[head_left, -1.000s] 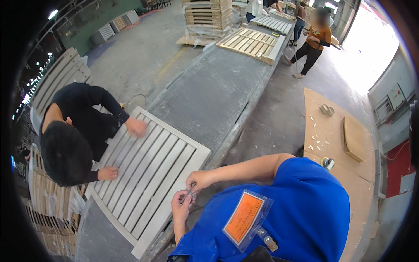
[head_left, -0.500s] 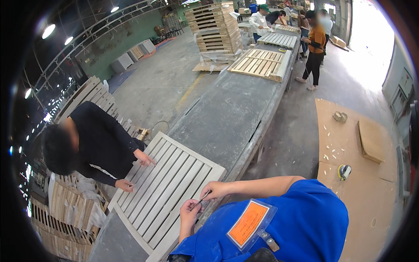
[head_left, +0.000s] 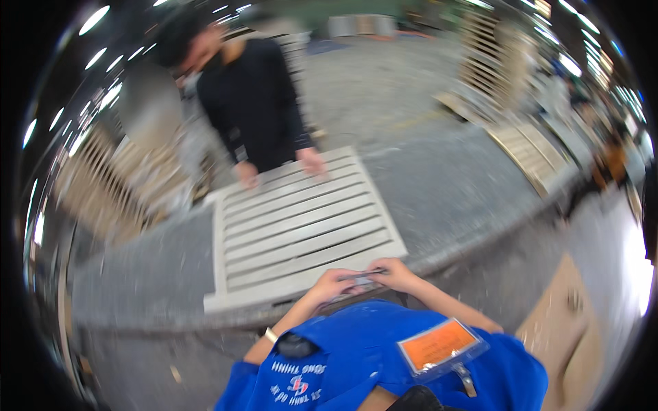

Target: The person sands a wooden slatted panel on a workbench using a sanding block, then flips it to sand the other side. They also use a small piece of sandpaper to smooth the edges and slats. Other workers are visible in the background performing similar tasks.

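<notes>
A: Going by the head view, what is the person in the blue shirt [head_left: 384, 356] holding?

B: Both hands are meeting at the near edge of the pale slatted wooden panel [head_left: 301, 229]. The left hand [head_left: 334, 284] and the right hand [head_left: 394, 272] are each pinching one end of a small dark flat object [head_left: 363, 279]. The fingers are curling closed around it, so neither hand is lying open. The picture is blurring too much to tell what the object is.

A: Why is it sitting just there?

B: I judge that it is being held level across the panel's near frame piece, perhaps so that it can be lined up with that edge. It is hovering right over the wood or touching it; I cannot tell which.

A: And the panel itself?

B: It is lying flat on the long grey workbench [head_left: 452, 185], slats running crosswise. A co-worker in a black top [head_left: 253, 103] is standing opposite, pressing a hand [head_left: 312, 161] and the other hand [head_left: 247, 175] on the far edge, probably to be keeping it steady.

A: Anything else around?

B: Stacks of similar slatted frames [head_left: 110, 185] are leaning behind the bench, and an orange badge [head_left: 439, 346] is hanging on the blue shirt.
</notes>
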`<state>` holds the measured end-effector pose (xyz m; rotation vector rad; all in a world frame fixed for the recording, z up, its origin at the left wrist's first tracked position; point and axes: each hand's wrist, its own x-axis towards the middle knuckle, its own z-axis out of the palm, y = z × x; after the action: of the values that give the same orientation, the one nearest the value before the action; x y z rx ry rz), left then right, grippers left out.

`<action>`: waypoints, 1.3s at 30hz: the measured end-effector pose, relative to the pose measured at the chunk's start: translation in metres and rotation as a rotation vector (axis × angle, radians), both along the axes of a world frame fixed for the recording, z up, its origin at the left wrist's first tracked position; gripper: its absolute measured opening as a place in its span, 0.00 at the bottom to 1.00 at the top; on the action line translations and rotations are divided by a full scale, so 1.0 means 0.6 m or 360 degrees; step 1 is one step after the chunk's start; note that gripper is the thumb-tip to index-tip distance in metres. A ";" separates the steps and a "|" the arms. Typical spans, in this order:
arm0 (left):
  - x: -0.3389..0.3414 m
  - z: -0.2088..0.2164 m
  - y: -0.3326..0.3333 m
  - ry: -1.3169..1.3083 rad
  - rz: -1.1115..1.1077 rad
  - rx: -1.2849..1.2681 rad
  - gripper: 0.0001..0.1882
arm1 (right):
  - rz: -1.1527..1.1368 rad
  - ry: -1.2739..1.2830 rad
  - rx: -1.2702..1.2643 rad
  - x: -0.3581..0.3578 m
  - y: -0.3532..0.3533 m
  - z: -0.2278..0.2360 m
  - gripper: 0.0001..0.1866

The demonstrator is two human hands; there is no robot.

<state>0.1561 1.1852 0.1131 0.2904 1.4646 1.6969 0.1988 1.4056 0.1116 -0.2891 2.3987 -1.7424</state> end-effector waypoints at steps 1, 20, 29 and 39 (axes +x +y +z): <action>0.005 -0.001 0.002 0.0046 0.0063 -0.0074 0.16 | 0.0085 0.0075 0.0021 -0.002 0.000 0.003 0.06; 0.065 -0.053 -0.068 -0.0485 0.0681 0.0100 0.14 | 0.0816 0.0978 0.0511 -0.034 -0.070 0.005 0.12; 0.080 -0.026 -0.078 -0.0508 0.0653 0.0240 0.14 | 0.0736 0.0839 0.0468 -0.041 -0.073 -0.011 0.09; 0.094 -0.007 -0.056 0.0806 0.0613 -0.0521 0.10 | 0.0611 0.0137 0.0353 -0.032 -0.067 -0.006 0.09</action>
<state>0.2124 1.1518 0.1088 0.2836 2.2629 1.7107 0.1794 1.3657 0.1081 -0.7484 2.3666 -1.3106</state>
